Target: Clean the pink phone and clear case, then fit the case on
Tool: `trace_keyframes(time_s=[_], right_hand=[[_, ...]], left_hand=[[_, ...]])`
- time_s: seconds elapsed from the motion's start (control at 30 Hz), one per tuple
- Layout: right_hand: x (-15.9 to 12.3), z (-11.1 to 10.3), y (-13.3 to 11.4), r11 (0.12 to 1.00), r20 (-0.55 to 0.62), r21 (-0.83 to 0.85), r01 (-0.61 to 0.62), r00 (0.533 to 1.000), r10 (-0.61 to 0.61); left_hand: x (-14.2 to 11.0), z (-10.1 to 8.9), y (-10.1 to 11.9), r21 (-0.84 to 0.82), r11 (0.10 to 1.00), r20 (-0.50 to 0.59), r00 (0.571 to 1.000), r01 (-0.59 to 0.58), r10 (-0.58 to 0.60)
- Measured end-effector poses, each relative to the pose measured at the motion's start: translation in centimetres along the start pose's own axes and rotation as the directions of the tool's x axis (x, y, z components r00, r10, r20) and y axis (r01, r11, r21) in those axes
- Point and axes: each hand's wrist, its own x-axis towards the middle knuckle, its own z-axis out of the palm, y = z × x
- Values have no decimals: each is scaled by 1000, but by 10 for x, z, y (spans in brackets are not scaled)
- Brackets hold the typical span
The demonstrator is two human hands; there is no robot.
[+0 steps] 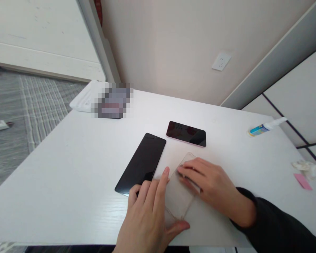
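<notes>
both hands are down on the white table [68, 168], working the same clear sheet [179, 196], a see-through rectangle lying flat near the front edge. the left hand [147, 218] comes in from the bottom, fingers stretched flat, index tip on the sheet's left edge and thumb hooked along its near corner, a loose pinch on the sheet rather than a closed fist. the right hand [213, 186], dark sleeve behind it, lies palm down across the sheet's right side, fingertips pressing on it, flat and spread, nothing enclosed. just left of the sheet, a black phone [142, 162] lies face up, angled, close by the left knuckles. beyond it, a second dark phone [186, 133] sits apart. far right, a small bottle [265, 127] lies on its side, with a crumpled wipe [308, 168] and pink slip [302, 181] near the edge.
</notes>
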Motion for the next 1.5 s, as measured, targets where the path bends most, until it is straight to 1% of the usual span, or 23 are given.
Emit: trace_keyframes(time_s=[0.07, 0.13, 0.23, 0.3, 0.4, 0.47, 0.5, 0.63, 0.7, 0.77, 0.83, 0.9, 0.97, 1.0, 1.07, 1.13, 1.17, 1.2, 1.3, 1.33, 1.43, 1.47, 1.5], right_hand=[[-1, 3, -10, 989, 39, 113, 93, 994, -98], [0, 4, -11, 983, 73, 122, 134, 987, -144], [1, 4, -2, 1000, 23, 6, 21, 1000, -21], [0, 5, -3, 1000, -17, 17, -9, 1000, 9], [-2, 10, -16, 981, 2, 136, 137, 990, -139], [-2, 9, -17, 970, 19, 134, 202, 978, -206], [-1, 7, -14, 978, 27, 94, 187, 981, -190], [-1, 1, 0, 998, -20, -56, -10, 1000, 9], [-1, 4, -8, 1000, -11, -6, 20, 1000, -20], [-2, 8, -18, 987, 30, 90, 136, 990, -139], [-2, 8, -19, 980, 49, 87, 178, 982, -182], [-2, 5, -10, 996, 25, -15, 89, 996, -89], [-3, 3, -1, 994, -45, -107, -30, 999, 26], [-4, 2, 0, 991, -69, -119, -59, 996, 51], [-4, 4, -6, 998, -47, -68, -2, 999, -1], [-3, 6, -14, 991, 21, 23, 135, 991, -136], [-2, 7, -16, 986, 35, 30, 166, 985, -167], [-1, 7, -16, 986, 36, 11, 164, 986, -164], [1, 6, -13, 993, -35, -107, 41, 998, -45], [1, 6, -14, 994, -41, -106, 40, 998, -45], [-1, 8, -15, 983, 12, 15, 185, 983, -185], [0, 8, -13, 977, 25, 43, 209, 977, -210], [0, 7, -10, 980, 33, 52, 192, 981, -194]], left_hand=[[0, 1, -1, 5, 1000, -10, 1000, -17, 17], [-1, 1, -2, 9, 1000, -15, 1000, -23, 23], [-1, 2, -2, 3, 1000, -7, 1000, -15, 15], [0, 2, -1, -3, 1000, -9, 1000, -14, 14], [1, 1, 0, 11, 1000, -20, 1000, -24, 24], [2, -1, 0, 19, 999, -26, 999, -37, 38], [3, -1, 0, 17, 999, -27, 999, -41, 41], [4, -3, 0, -14, 999, -39, 999, -32, 32], [3, -3, 0, -25, 999, -55, 998, -41, 40], [3, -4, 1, -25, 998, -70, 996, -63, 61], [2, -4, 2, -28, 997, -79, 995, -71, 69], [3, -5, 2, -36, 997, -76, 995, -63, 60], [5, -5, 3, -41, 998, -79, 996, -52, 49], [6, -5, 3, -42, 998, -82, 995, -53, 50], [7, -4, 2, -42, 996, -104, 992, -76, 71], [7, -3, 2, -38, 995, -120, 989, -95, 90], [7, -3, 1, -32, 995, -122, 988, -96, 92], [6, -2, 1, -27, 996, -120, 989, -90, 86], [4, -2, 1, -17, 998, -94, 994, -60, 58], [3, -1, 1, -16, 998, -89, 994, -59, 58], [4, -2, 1, -17, 997, -78, 994, -73, 71], [4, -2, 1, -17, 997, -76, 995, -72, 71], [4, -3, 1, -17, 998, -74, 995, -68, 67]])
